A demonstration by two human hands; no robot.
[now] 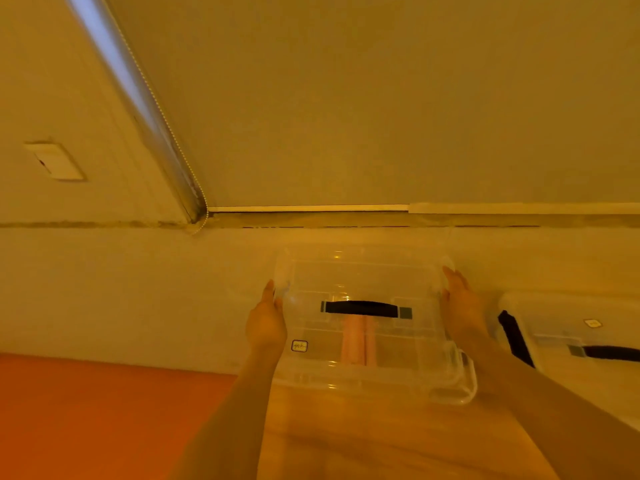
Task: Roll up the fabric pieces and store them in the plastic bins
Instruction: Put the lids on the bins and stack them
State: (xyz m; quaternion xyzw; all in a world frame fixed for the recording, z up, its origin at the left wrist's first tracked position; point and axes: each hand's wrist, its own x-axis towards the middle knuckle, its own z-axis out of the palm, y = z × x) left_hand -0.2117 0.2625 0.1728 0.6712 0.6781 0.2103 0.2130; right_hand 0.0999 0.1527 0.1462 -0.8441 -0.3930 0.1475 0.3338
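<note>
A clear plastic bin [408,344] with a lid and a black carry handle [362,308] stands on the pale surface against the wall. Through the lid I see a pale pink rolled fabric piece [351,341] inside it. My left hand [266,323] holds the bin's left side, fingers stretched along the edge. My right hand [462,306] holds its right side the same way. A second clear bin [554,327] with black handles stands to the right, partly cut off by the frame.
An orange mat or cloth [104,417] covers the lower left. The wooden surface [363,438] lies in front of the bin. A window blind [381,98] with a bead chain hangs above, and a wall socket [55,161] sits at the left.
</note>
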